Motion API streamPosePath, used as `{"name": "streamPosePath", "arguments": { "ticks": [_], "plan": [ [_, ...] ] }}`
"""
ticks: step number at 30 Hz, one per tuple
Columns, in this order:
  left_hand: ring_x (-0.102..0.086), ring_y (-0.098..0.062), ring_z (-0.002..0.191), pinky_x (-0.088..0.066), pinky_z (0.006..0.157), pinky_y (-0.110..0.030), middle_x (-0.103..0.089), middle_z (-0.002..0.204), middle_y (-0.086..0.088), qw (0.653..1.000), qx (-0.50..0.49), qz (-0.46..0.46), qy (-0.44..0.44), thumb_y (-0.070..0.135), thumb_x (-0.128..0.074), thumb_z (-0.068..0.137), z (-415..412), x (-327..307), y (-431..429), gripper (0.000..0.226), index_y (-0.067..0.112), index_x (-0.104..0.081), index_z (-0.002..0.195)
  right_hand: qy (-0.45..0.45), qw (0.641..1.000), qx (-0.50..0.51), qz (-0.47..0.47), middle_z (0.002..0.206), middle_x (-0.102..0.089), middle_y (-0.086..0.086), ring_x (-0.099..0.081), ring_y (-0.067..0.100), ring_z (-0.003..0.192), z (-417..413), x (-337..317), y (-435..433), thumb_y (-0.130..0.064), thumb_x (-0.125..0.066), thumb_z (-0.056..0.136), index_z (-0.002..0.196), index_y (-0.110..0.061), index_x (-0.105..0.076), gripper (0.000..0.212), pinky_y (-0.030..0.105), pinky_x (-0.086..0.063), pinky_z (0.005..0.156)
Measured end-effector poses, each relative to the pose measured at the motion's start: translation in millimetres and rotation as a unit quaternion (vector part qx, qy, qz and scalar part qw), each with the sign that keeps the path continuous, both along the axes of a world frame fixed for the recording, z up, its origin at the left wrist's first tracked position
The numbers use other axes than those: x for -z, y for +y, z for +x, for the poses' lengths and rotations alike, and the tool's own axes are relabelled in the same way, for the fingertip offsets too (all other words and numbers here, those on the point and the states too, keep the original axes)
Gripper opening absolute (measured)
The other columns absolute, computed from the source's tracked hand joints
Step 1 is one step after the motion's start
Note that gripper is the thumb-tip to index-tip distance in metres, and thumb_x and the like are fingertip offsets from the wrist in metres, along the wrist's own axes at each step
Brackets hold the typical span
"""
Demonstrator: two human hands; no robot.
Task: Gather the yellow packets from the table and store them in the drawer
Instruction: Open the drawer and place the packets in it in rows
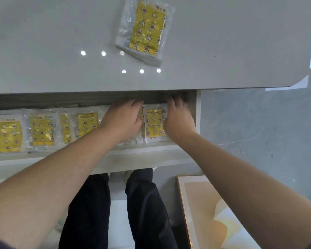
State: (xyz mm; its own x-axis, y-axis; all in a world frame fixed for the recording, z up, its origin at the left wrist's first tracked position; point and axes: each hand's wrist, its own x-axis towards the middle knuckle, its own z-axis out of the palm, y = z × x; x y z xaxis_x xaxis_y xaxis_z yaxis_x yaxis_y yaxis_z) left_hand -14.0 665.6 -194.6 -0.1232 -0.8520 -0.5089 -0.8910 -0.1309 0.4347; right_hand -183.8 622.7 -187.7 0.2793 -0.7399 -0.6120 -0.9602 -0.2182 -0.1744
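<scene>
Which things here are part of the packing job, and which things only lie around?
Part of the job:
- yellow packets on the table
- drawer
- packets already in the drawer
- packet between the hands
- left hand
- right hand

Only lying around:
- framed picture on the floor

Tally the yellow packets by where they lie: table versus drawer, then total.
Packets on table: 1 visible, possibly a small stack
Packets showing in drawer: 5; more may be hidden under the hands
Total: 6 visible
</scene>
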Motion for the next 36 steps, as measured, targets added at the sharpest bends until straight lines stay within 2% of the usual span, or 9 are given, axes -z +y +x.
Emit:
{"name": "streamPosePath", "arguments": {
  "ticks": [4, 8, 11, 16, 19, 23, 29, 32, 36],
  "plan": [
    [-0.062, -0.02, 0.085, -0.052, 0.067, -0.035, -0.068, 0.099, 0.002, 0.998, -0.016, -0.042, 0.048, 0.022, -0.044, 0.095, 13.9, -49.7, 2.8, 0.027, 0.019, -0.063, 0.114, -0.097, 0.995, 0.033, -0.01, 0.125, -0.051, 0.003, -0.056, 0.02, 0.102, 14.6, -52.5, 5.0, -0.005, -0.049, 0.089, 0.123, -0.013, -0.057, 0.036, 0.025, -0.047, 0.077],
    [-0.055, -0.019, 0.063, -0.045, 0.054, -0.031, -0.061, 0.072, 0.004, 0.992, -0.015, -0.103, 0.07, 0.02, -0.048, 0.093, 32.8, -85.1, -19.3, 0.016, 0.017, -0.062, 0.087, -0.17, 0.975, 0.136, -0.051, 0.097, -0.061, 0.0, -0.057, 0.017, 0.08, 40.4, -96.9, -11.6, -0.008, -0.047, 0.09, 0.097, -0.012, -0.064, 0.018, 0.032, -0.049, 0.068],
    [-0.054, -0.019, 0.062, -0.042, 0.053, -0.03, -0.061, 0.073, 0.003, 0.987, -0.025, -0.14, 0.068, 0.02, -0.048, 0.092, 51.9, -101.6, -57.3, 0.015, 0.015, -0.06, 0.085, -0.173, 0.951, 0.241, -0.084, 0.104, -0.056, -0.004, -0.054, 0.014, 0.09, 69.1, -115.0, -42.2, -0.02, -0.051, 0.093, 0.109, -0.016, -0.056, 0.017, 0.027, -0.043, 0.071],
    [-0.056, -0.022, 0.075, -0.044, 0.061, -0.034, -0.063, 0.085, 0.0, 0.986, -0.016, -0.162, 0.037, 0.021, -0.045, 0.092, 80.9, -99.9, -129.8, 0.016, 0.014, -0.059, 0.091, -0.061, 0.938, 0.333, -0.081, 0.13, -0.047, 0.002, -0.046, 0.022, 0.119, 119.4, -101.3, -91.9, -0.056, -0.06, 0.085, 0.136, -0.02, -0.034, 0.068, 0.038, -0.042, 0.09],
    [-0.055, -0.025, 0.089, -0.042, 0.065, -0.035, -0.061, 0.093, -0.004, 0.983, 0.0, -0.18, 0.021, 0.019, -0.046, 0.09, 96.8, -94.3, -163.5, 0.015, 0.011, -0.059, 0.093, -0.011, 0.933, 0.352, -0.077, 0.132, -0.044, 0.004, -0.045, 0.025, 0.122, 138.9, -92.7, -106.2, -0.055, -0.066, 0.081, 0.141, -0.022, -0.028, 0.079, 0.038, -0.037, 0.091],
    [-0.051, -0.034, 0.105, -0.042, 0.077, -0.042, -0.054, 0.114, -0.015, 0.976, 0.058, -0.21, -0.024, 0.013, -0.051, 0.087, 113.7, -84.9, -201.7, 0.025, 0.005, -0.059, 0.109, -0.031, 0.906, 0.42, -0.037, 0.128, -0.045, 0.003, -0.052, 0.026, 0.115, 143.1, -92.4, -116.3, -0.045, -0.077, 0.075, 0.134, -0.021, -0.031, 0.078, 0.039, -0.038, 0.093],
    [-0.036, -0.032, 0.13, -0.034, 0.093, -0.045, -0.024, 0.157, -0.009, 0.967, 0.143, -0.174, -0.122, 0.016, -0.049, 0.087, 113.8, -75.0, -231.7, 0.064, 0.009, -0.029, 0.147, -0.043, 0.893, 0.448, -0.028, 0.122, -0.042, 0.003, -0.058, 0.027, 0.101, 143.5, -94.2, -117.5, -0.041, -0.081, 0.072, 0.123, -0.017, -0.036, 0.073, 0.042, -0.049, 0.085],
    [-0.044, -0.032, 0.118, -0.032, 0.087, -0.043, -0.041, 0.146, -0.01, 0.954, 0.165, -0.199, -0.15, 0.016, -0.045, 0.088, 114.8, -73.0, -228.5, 0.055, 0.007, -0.038, 0.142, -0.048, 0.889, 0.454, -0.033, 0.12, -0.04, 0.001, -0.057, 0.025, 0.098, 143.5, -92.4, -114.1, -0.041, -0.081, 0.073, 0.123, -0.018, -0.036, 0.071, 0.043, -0.051, 0.084],
    [-0.052, -0.028, 0.086, -0.032, 0.072, -0.039, -0.063, 0.094, -0.005, 0.921, 0.21, -0.296, -0.145, 0.014, -0.044, 0.086, 125.0, -74.2, -206.6, 0.021, 0.009, -0.061, 0.096, -0.055, 0.881, 0.469, -0.032, 0.123, -0.041, 0.0, -0.056, 0.025, 0.102, 144.3, -93.9, -112.3, -0.041, -0.079, 0.075, 0.125, -0.018, -0.036, 0.07, 0.043, -0.051, 0.086]
  ]
}}
